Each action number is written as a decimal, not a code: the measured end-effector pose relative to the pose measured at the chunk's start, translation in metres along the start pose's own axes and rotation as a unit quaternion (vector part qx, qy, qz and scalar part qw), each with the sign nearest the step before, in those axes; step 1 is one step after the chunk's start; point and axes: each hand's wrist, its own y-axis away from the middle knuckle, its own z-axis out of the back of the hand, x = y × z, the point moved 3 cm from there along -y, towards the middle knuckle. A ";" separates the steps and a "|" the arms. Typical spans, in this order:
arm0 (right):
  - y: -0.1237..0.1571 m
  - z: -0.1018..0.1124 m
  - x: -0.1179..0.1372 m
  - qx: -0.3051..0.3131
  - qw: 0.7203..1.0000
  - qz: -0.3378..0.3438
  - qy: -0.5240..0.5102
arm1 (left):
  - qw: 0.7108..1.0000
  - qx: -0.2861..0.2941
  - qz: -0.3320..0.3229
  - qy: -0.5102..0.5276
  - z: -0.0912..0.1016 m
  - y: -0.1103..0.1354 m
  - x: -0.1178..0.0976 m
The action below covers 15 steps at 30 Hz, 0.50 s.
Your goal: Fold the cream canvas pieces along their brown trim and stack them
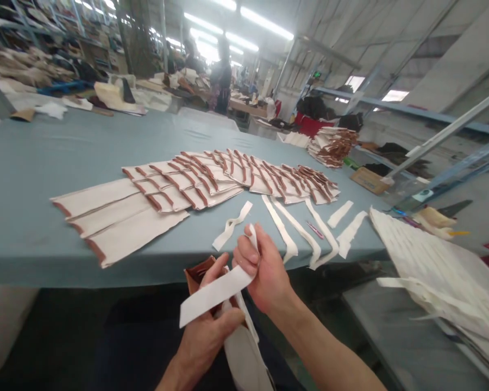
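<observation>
My right hand [269, 274] is closed around a white fabric strip [215, 296], whose flat end hangs out to the left across my other hand. In my left hand [206, 336] is a cream fabric piece [244, 355] with a brown lined opening [195, 274] at its upper end, gripped between thumb and fingers. Both hands are close together just in front of the table edge. On the table [20, 217] beyond them lie overlapping cream fabric panels [126, 225] with brown edges. Loose white strips [232, 225] lie nearer to me.
A pink pen-like tool [315, 229] lies among the strips. To the right, a stack of cream fabric [440, 271] sits on a grey surface. Bundled brown-edged pieces [334, 145] and a cardboard box [369, 180] are at the far right. A person [221, 81] stands in the background.
</observation>
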 end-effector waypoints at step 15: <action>0.023 0.089 -0.025 -0.081 0.944 0.134 0.289 | 0.980 -0.059 -0.023 -0.186 0.031 0.034 -0.058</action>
